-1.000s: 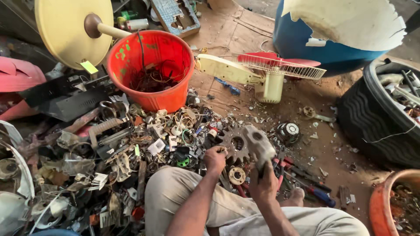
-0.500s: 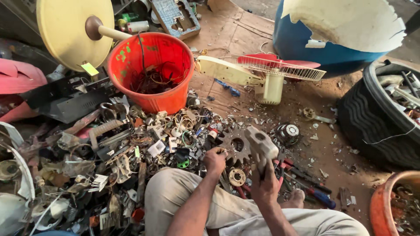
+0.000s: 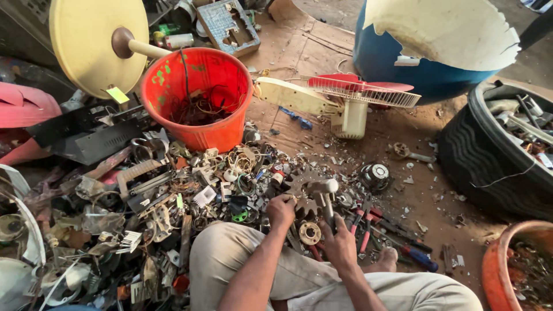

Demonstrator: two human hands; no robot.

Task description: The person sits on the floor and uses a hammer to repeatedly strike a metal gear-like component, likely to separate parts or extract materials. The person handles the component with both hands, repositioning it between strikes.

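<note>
Held part: grey metal gear piece [image 3: 308,187] with a toothed rim and a short rod pointing down, held just above the scrap pile in front of the knees.
Left hand [image 3: 280,210]: grip closed on the lower left edge of the gear piece, fingers curled round the teeth.
Right hand [image 3: 341,245]: grip closed round the rod under the gear piece, knuckles toward the camera.
Directly below: small round brass-coloured disc [image 3: 310,232] lying on the ground between the two hands.
Right of hands: screwdrivers with red and blue handles [image 3: 403,245] lying on the dirt floor, near the bare foot [image 3: 385,262].
Scrap pile [image 3: 173,201]: mixed metal bits, wire loops, brackets and plastic pieces, spread from the knees leftward.
Round black part [image 3: 375,174]: on the dirt, just right of the gear piece, apart from it.
Red bucket [image 3: 199,98]: upright behind the pile, tangled wire inside.
Cream disc on a shaft [image 3: 95,40]: leaning at the bucket's left rim.
Fan [image 3: 340,101]: cream body with red grille, lying on its side right of the bucket.
Blue drum [image 3: 426,63]: behind the fan, white broken sheet over its top.
Black tyre [image 3: 489,155]: far right, scrap inside.
Orange pot [image 3: 501,265]: lower right corner, partly in view.
</note>
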